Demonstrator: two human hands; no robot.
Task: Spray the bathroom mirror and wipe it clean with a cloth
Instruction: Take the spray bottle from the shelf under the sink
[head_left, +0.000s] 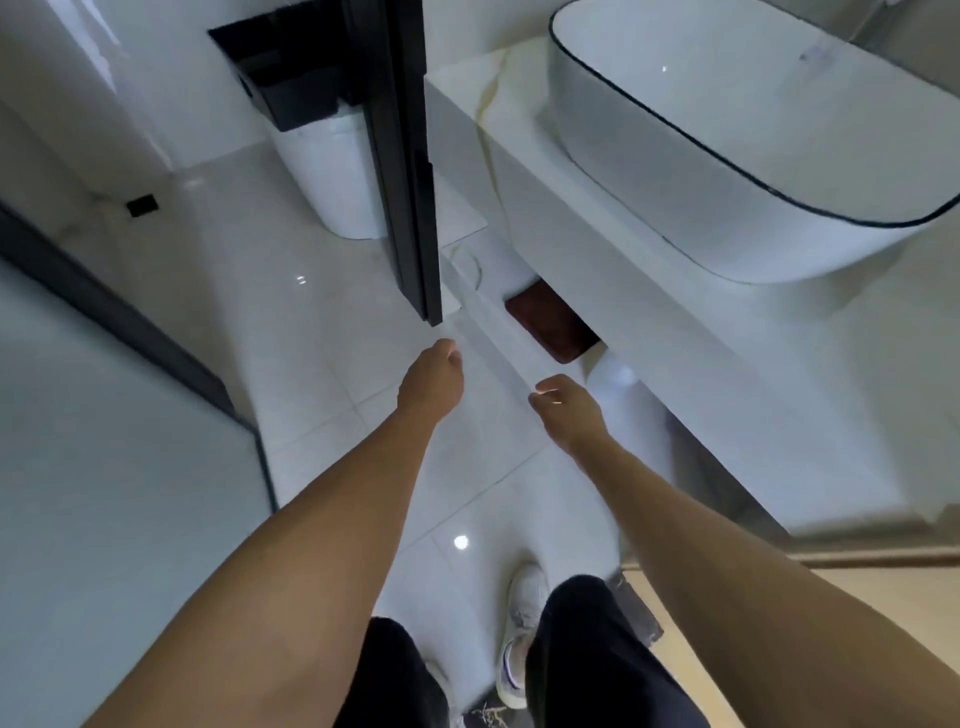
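Left hand (434, 376) and right hand (569, 408) loosely curled, grasping nothing, low beside counter (613, 291) under basin (727, 145). Mirror, spray, cloth out of view. Risk: glossy floor (322, 338) slippery underfoot; black door frame (400, 156) close ahead, collision likely.

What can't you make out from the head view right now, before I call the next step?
- Mirror, spray bottle and cloth: none in the head view; the frame ends just above the basin.
- Left hand: fingers curl away from the camera, so any contents are hidden.
- Right hand: fingers blurred; grip unclear.
- Dark red object under the counter: mostly hidden by it.
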